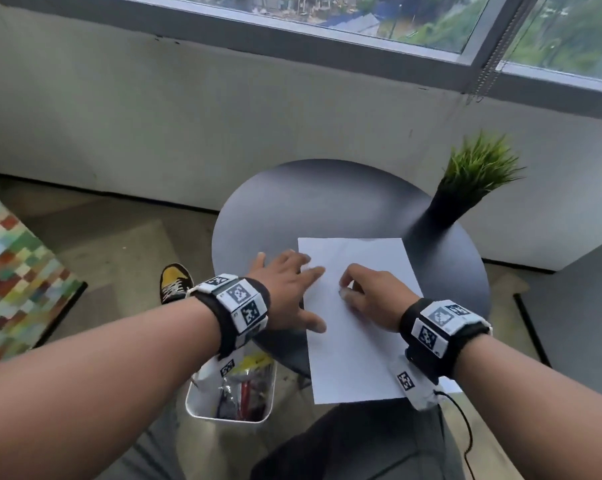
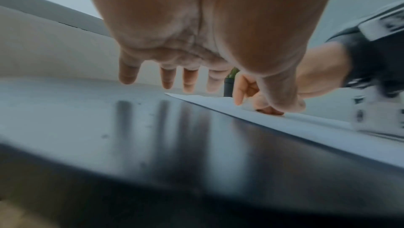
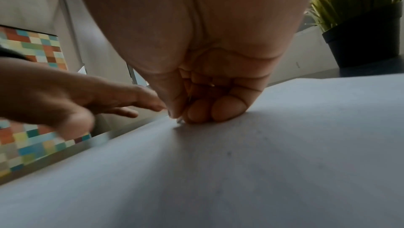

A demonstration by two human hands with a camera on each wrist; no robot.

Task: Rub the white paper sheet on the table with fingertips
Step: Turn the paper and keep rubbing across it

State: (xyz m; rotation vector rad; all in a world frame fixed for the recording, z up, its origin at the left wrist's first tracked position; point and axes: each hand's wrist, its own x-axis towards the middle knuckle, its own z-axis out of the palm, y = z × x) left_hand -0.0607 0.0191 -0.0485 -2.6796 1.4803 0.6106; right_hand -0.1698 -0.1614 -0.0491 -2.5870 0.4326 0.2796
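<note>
A white paper sheet (image 1: 355,358) lies on the round dark table (image 1: 310,202), its near end hanging past the table's edge. My left hand (image 1: 285,282) is spread with straight fingers over the sheet's left edge, thumb on the paper. My right hand (image 1: 365,292) is on the middle of the sheet with fingers curled under. In the right wrist view its curled fingertips (image 3: 227,109) press on the paper (image 3: 240,162). The left wrist view shows the left hand's fingers (image 2: 168,79) straight above the table (image 2: 153,136), beside the paper (image 2: 306,128).
A black pot with a green grass plant (image 1: 466,188) stands at the table's far right edge. A white bin (image 1: 230,393) with clutter sits on the floor below my left wrist. A shoe (image 1: 175,282) and a multicoloured checked panel (image 1: 15,278) are at the left.
</note>
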